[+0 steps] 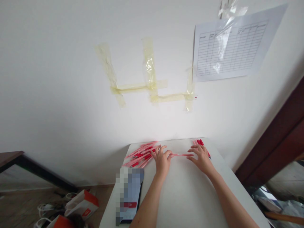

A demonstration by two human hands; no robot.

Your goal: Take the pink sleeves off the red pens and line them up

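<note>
A slim pen (180, 155) with a translucent pink barrel and a small white label lies level between my two hands, just above or on the white table. My left hand (162, 160) pinches its left end between thumb and forefinger, the other fingers raised. At the pen's right end, the thumb and forefinger of my right hand (201, 157) close around the tip. Beside my left hand is a loose pile of pink and red pens (140, 155), some with dark tips. A smaller group of red pens (200, 142) lies behind my right hand, partly hidden by it.
A phone (133, 193), its screen blurred out, rests at the left of the white table (185, 196). The wall behind carries yellowed tape (149, 66) and a printed form (230, 50). White and orange bags (82, 204) stand on the floor. Dark wood (273, 139) rises at right.
</note>
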